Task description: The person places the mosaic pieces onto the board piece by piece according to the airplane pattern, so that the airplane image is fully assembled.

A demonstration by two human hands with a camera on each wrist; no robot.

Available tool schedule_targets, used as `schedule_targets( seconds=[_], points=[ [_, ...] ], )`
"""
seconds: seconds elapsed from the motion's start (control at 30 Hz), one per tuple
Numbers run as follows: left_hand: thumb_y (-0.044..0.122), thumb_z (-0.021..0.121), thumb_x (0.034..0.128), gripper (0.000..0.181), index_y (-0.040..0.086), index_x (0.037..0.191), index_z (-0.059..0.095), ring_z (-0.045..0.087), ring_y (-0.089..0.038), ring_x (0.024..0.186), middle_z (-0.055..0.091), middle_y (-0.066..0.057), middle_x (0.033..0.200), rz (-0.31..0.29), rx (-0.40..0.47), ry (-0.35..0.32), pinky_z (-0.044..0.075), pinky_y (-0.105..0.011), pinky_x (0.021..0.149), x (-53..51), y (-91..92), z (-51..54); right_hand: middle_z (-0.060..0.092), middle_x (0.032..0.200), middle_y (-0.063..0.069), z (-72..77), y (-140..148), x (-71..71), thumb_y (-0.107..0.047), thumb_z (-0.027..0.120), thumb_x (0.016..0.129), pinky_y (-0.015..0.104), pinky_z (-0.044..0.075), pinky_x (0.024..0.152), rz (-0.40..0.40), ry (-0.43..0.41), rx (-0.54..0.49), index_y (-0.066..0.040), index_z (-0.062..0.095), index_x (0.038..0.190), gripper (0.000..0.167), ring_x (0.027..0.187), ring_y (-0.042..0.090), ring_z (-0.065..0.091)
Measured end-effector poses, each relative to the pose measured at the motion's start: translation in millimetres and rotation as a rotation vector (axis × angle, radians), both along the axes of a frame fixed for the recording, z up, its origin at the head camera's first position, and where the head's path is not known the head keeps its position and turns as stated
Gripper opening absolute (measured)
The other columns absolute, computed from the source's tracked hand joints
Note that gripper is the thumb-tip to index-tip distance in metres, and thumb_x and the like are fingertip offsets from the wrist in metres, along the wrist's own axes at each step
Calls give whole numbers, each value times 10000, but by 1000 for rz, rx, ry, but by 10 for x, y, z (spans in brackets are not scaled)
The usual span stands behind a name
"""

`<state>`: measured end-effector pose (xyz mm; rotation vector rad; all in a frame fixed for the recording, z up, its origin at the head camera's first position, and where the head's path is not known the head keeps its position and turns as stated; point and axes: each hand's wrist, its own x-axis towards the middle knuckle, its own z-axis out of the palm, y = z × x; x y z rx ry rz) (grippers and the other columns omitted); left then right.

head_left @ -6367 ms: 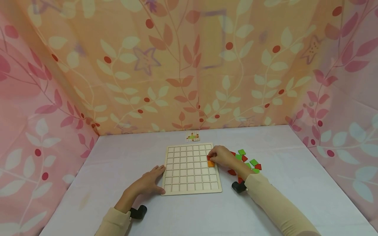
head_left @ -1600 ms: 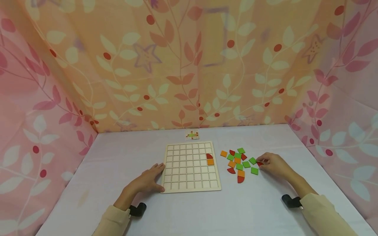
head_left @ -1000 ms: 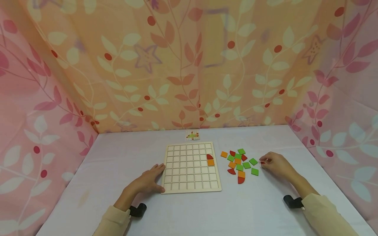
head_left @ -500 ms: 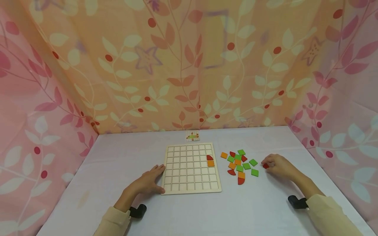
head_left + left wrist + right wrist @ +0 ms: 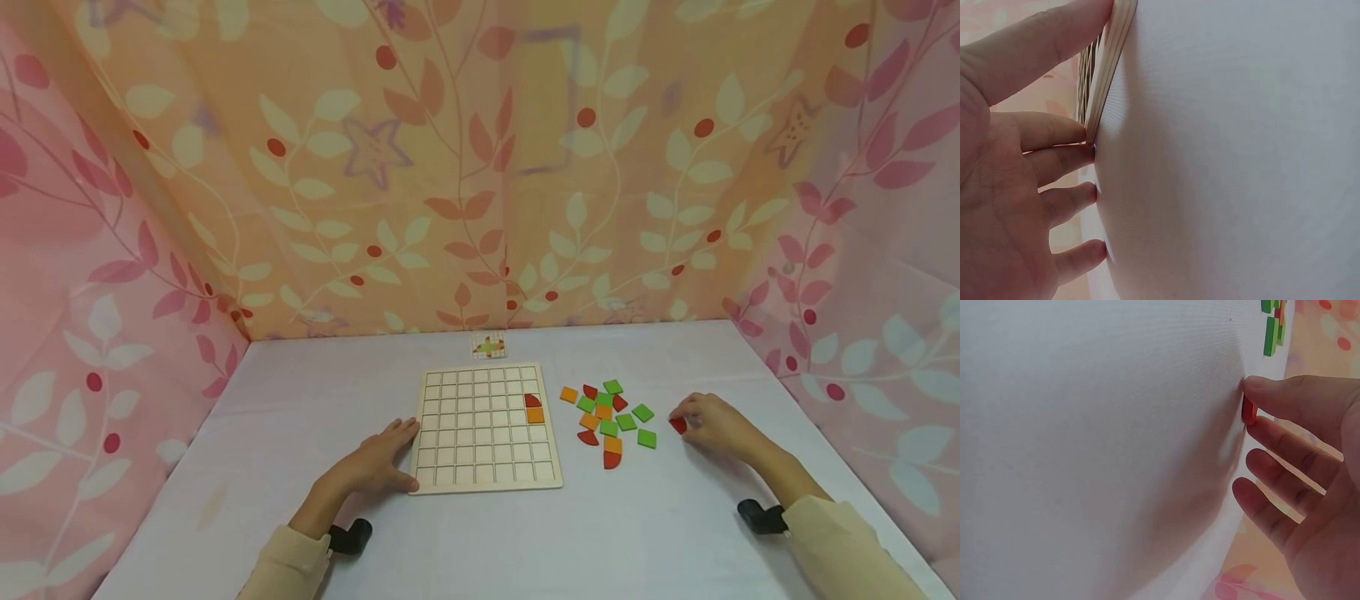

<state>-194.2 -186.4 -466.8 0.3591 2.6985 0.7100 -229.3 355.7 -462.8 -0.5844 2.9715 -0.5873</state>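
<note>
A square wooden grid board lies mid-table. In its right-hand column sit a red quarter-circle tile and, just below that, an orange square tile. My left hand rests along the board's left edge with fingers spread; the thumb touches the near corner, and in the left wrist view fingertips meet the board's side. My right hand, right of the loose tiles, pinches a red quarter-circle piece between thumb and index finger, close to the tabletop. That piece's red edge shows in the right wrist view.
Between board and right hand lie several loose tiles: green squares, orange squares and red quarter-circles. A small pattern card lies beyond the board. Patterned curtains enclose the white table at back and sides.
Over six seconds ago my right hand was at the red tile on the board; since then it moved right and picked a red piece from the pile's edge, drawing it slightly nearer. My left hand stays.
</note>
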Motion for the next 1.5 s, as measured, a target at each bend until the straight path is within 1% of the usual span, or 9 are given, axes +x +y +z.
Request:
schedule_targets(
  seconds=[0.17,0.27,0.47,0.77,0.83,1.0,1.23,1.3,1.5],
  points=[
    [240,855,702,961,46,1500,357,204,-379,1494,311,-125,1592,1,-1,1,214,-650,1142,-1,-1,-4,655,946,104,0,-24,1,-37,758,749,454,530,786,-27,-18,17,-3,737,984,239,875,251,583],
    [243,855,703,962,44,1500,356,204,-379,1494,312,-128,1592,-2,-2,3,212,-647,1145,-3,-4,-9,653,957,100,-1,-40,7,-58,763,765,479,532,817,-50,-32,23,-8,737,995,237,891,250,583],
    [242,856,701,965,37,1500,354,199,-380,1495,308,-134,1592,-5,2,1,199,-638,1156,-7,3,0,653,960,127,12,-39,13,-66,781,758,523,530,834,-64,-38,19,4,735,996,252,886,276,587],
    [238,853,704,965,32,1500,349,195,-386,1495,308,-142,1591,-5,-9,1,190,-633,1162,-21,2,3,648,945,119,1,-47,3,-63,775,766,516,531,827,-86,-44,21,8,733,993,241,869,259,581],
    [239,855,703,967,36,1502,349,194,-380,1497,308,-137,1592,-4,-5,-1,190,-630,1163,-16,3,-2,641,938,110,4,-51,6,-66,775,768,493,533,808,-93,-46,17,5,732,994,241,857,247,568],
    [240,858,698,969,28,1498,353,199,-383,1494,313,-142,1588,-8,-2,0,194,-624,1165,-12,4,-7,618,921,99,15,-56,27,-78,772,772,426,509,755,-117,-49,-3,6,727,999,245,835,232,534],
    [247,860,693,977,28,1499,351,198,-377,1496,312,-140,1589,-8,-8,2,195,-621,1167,-20,6,-8,629,958,118,14,-93,42,-110,757,801,519,532,814,-151,-43,-55,6,718,1038,266,889,284,573],
    [244,860,693,977,28,1499,351,196,-377,1497,311,-141,1589,-7,-6,1,191,-620,1168,-21,6,-9,634,962,116,10,-117,37,-114,755,807,514,537,815,-160,-40,-74,1,718,1043,265,900,291,577],
    [243,861,692,976,33,1499,354,196,-380,1496,312,-141,1589,-4,-3,-5,195,-630,1162,-20,6,-10,648,944,113,27,-227,34,-97,754,803,414,535,759,-158,0,-131,10,723,1012,236,887,285,580]
  ],
)
